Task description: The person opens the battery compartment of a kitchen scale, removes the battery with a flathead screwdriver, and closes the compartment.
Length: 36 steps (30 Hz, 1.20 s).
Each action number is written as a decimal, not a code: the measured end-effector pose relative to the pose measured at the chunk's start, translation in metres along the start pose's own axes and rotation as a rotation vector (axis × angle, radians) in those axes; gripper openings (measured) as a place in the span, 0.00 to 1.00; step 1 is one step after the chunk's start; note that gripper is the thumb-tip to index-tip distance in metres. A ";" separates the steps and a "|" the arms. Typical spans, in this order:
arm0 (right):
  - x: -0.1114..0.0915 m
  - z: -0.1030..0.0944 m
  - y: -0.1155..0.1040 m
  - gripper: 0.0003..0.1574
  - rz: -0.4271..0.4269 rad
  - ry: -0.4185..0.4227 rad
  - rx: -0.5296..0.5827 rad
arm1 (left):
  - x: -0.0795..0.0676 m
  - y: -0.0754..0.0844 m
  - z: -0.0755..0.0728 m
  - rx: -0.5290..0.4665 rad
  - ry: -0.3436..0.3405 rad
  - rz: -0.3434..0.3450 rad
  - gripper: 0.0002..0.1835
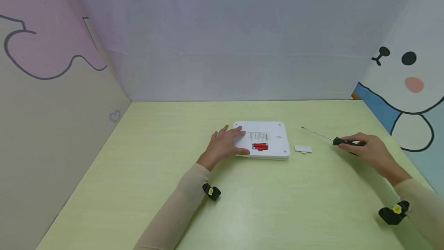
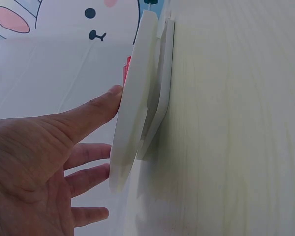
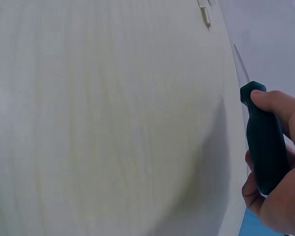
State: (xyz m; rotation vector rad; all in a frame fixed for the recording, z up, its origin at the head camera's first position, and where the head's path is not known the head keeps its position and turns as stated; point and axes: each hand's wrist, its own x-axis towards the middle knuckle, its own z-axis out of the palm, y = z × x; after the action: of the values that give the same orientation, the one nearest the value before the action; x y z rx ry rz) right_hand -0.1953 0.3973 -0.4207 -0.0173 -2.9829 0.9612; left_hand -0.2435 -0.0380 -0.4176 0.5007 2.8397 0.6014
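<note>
Resting the left hand (image 1: 227, 142) on the left edge of the device (image 1: 274, 144), fingers spread apart, and gripping the screwdriver (image 1: 338, 141) with curled fingers in the right hand (image 1: 372, 150), well to the right of the device. Pointing it lengthwise leftward and away, roughly toward the device's far right corner, with the left hand the nearer of the 2. Showing 2 red batteries (image 1: 260, 146) in the device's back on the worktop (image 1: 263, 200), with the cover (image 1: 303, 148) near its right edge.
</note>
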 end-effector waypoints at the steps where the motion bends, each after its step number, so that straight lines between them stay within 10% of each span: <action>1: -0.001 0.000 0.003 0.34 0.024 0.006 -0.004 | 0.000 0.000 0.000 -0.004 0.000 0.001 0.42; 27: -0.005 0.005 0.031 0.36 0.101 0.089 -0.055 | 0.001 0.001 0.001 -0.007 0.000 -0.008 0.42; 36: 0.009 0.005 -0.016 0.26 -0.073 0.166 -0.107 | 0.001 0.000 0.001 0.015 -0.001 -0.009 0.42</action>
State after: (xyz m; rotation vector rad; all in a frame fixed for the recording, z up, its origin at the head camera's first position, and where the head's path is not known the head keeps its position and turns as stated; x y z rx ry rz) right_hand -0.2043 0.3817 -0.4161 0.0102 -2.8566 0.7530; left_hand -0.2440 -0.0371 -0.4186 0.4902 2.8456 0.5789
